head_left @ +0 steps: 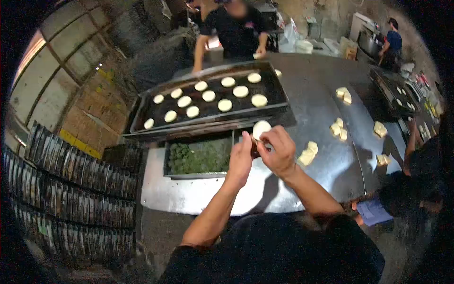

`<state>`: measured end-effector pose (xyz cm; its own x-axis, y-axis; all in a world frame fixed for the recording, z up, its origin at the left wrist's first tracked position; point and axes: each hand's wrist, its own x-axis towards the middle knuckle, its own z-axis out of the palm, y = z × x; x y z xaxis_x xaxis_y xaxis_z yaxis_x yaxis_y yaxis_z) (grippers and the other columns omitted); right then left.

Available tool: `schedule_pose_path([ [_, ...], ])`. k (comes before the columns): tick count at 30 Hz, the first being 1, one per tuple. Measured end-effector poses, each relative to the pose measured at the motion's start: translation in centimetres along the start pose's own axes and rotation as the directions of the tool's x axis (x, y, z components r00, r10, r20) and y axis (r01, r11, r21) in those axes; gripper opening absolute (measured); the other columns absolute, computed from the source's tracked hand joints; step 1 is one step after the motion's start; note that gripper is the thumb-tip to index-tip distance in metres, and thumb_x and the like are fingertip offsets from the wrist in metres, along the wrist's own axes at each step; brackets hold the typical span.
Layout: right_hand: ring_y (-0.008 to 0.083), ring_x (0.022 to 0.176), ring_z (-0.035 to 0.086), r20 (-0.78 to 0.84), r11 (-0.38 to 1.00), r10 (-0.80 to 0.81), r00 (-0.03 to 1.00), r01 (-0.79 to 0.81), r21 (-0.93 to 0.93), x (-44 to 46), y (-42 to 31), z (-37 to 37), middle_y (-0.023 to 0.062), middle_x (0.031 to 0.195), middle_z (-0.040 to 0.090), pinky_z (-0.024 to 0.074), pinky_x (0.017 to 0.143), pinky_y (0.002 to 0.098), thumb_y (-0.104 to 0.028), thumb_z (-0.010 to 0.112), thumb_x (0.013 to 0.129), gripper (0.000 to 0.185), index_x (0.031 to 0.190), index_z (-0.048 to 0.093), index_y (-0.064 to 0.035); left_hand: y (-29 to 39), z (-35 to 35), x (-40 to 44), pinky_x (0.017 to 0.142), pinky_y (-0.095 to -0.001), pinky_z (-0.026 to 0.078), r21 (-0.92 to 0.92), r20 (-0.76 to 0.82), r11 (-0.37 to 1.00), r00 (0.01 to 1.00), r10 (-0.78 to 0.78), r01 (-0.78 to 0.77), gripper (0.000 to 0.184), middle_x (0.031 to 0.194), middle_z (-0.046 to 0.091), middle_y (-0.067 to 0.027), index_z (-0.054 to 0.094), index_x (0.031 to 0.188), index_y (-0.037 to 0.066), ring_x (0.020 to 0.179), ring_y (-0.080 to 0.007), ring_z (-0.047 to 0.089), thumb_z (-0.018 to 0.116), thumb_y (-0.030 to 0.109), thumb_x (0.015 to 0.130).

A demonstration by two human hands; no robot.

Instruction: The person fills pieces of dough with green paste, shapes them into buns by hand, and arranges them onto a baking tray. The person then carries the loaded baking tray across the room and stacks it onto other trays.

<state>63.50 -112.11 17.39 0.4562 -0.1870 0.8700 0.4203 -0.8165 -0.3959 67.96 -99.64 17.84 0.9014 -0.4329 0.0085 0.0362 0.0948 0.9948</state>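
Note:
Just over the near edge of the tray, my right hand [279, 150] is closed with its fingers curled around a round, pale piece of dough [261, 128]. My left hand [240, 160] meets it from the left, fingers pressed together and fingertips close to the dough. A small dark reddish-brown thing [255, 151] shows between the hands; its kind is unclear. Below and left of my hands is a metal box [194, 176] with green balls of filling [182, 158] and loose green matter. Beyond it, a large dark baking tray [156, 128] carries several flat dough rounds [208, 96].
Lumps of dough [308, 153] lie in small clusters across the metal table [326, 180]. A co-worker [234, 33] stands behind the tray; another person's arm [410, 142] reaches in at right. Stacked dark trays [71, 199] fill the left. A person [391, 42] stands near a mixer [369, 42].

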Motion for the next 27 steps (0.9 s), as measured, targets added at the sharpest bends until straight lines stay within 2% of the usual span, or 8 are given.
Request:
schedule_pose_path([
  [4,0.0317,0.086,0.057,0.128,0.999,0.006,0.992,-0.001,-0.043,-2.7,-0.6,-1.7,0.0115,0.091,0.058,0.0464,0.076,0.0397,0.002,0.065,0.069,0.029,0.097,0.066,-0.0041,-2.3,0.3,0.7,0.059,-0.03,0.045,0.239,0.097,0.947,0.975,0.197,-0.215,0.031,0.073,0.064,-0.0089,0.063,0.088,-0.003,0.065,-0.0127,0.056,0.049,0.022,0.099],
  [10,0.0185,0.079,0.065,0.202,0.831,0.511,0.835,-0.541,0.134,-9.8,1.4,-6.8,0.0094,0.092,0.066,0.051,0.068,0.0267,0.007,0.062,0.079,0.017,0.089,0.07,-0.0033,-12.0,-0.3,-0.6,0.06,-0.0319,0.048,0.505,0.046,0.857,0.994,0.097,-0.107,0.009,0.072,0.067,-0.0147,0.057,0.087,-0.002,0.062,-0.0195,0.063,0.064,0.003,0.086],
  [13,0.0204,0.085,0.065,0.289,0.709,0.666,0.688,-0.704,0.041,-11.6,3.2,-7.0,0.0102,0.092,0.067,0.0509,0.073,0.0299,0.0,0.065,0.08,0.014,0.091,0.071,-0.0056,-22.4,-2.4,-0.5,0.053,-0.0279,0.05,0.504,0.298,0.864,0.936,-0.187,0.012,0.013,0.071,0.066,-0.0095,0.056,0.081,0.0,0.056,-0.0142,0.06,0.063,0.007,0.089],
  [15,0.0229,0.091,0.064,0.214,0.8,0.578,0.787,-0.599,0.043,-11.0,4.2,-6.1,0.0107,0.095,0.067,0.0492,0.081,0.0339,-0.01,0.067,0.083,0.015,0.097,0.071,-0.0078,-21.0,-0.7,-0.7,0.049,-0.0269,0.048,0.037,0.322,0.805,0.755,-0.571,0.593,0.016,0.067,0.064,-0.0086,0.056,0.077,0.002,0.051,-0.0139,0.057,0.067,0.009,0.087],
  [21,0.0337,0.132,0.04,0.084,0.993,0.08,0.993,-0.086,0.076,-0.4,4.2,-5.3,0.02,0.14,0.045,0.0147,0.115,0.048,-0.034,0.033,0.099,0.053,0.142,0.039,-0.0026,-22.5,-2.0,-1.0,0.037,-0.0258,0.038,0.149,0.158,0.755,0.738,-0.656,0.639,0.026,0.056,0.053,-0.0048,0.053,0.09,0.002,0.041,-0.011,0.045,0.069,0.022,0.09],
  [24,0.0434,0.129,0.039,0.024,0.923,0.178,0.984,-0.158,-0.35,-4.8,3.0,2.1,0.0168,0.143,0.043,0.0187,0.105,0.0661,-0.039,0.056,0.091,0.047,0.135,0.053,-0.0206,-20.9,-4.2,-3.5,0.037,-0.0241,0.032,-0.19,-0.079,0.824,0.828,-0.555,0.534,0.041,0.053,0.047,-0.0025,0.053,0.085,0.002,0.042,-0.0116,0.041,0.049,0.041,0.099],
  [26,0.0445,0.142,0.015,0.684,0.903,0.338,0.647,-0.019,-0.429,-18.9,7.9,8.3,0.0106,0.158,0.017,0.0121,0.097,0.0784,-0.052,0.043,0.094,0.061,0.148,0.033,-0.0251,-20.0,-6.6,-5.3,0.037,-0.0237,0.031,-0.316,-0.221,0.83,0.815,-0.536,0.46,0.048,0.053,0.045,-0.002,0.053,0.084,0.003,0.041,-0.0113,0.039,0.044,0.046,0.1],
  [27,0.0435,0.142,0.015,0.577,0.926,0.314,0.754,-0.108,-0.363,-18.7,7.6,9.2,0.0096,0.157,0.019,0.0124,0.096,0.0795,-0.054,0.045,0.093,0.063,0.148,0.034,-0.0259,-18.6,-7.9,-6.0,0.037,-0.0236,0.031,-0.375,-0.24,0.83,0.822,-0.517,0.412,0.051,0.052,0.045,-0.0017,0.053,0.084,0.003,0.04,-0.011,0.038,0.041,0.049,0.1],
])
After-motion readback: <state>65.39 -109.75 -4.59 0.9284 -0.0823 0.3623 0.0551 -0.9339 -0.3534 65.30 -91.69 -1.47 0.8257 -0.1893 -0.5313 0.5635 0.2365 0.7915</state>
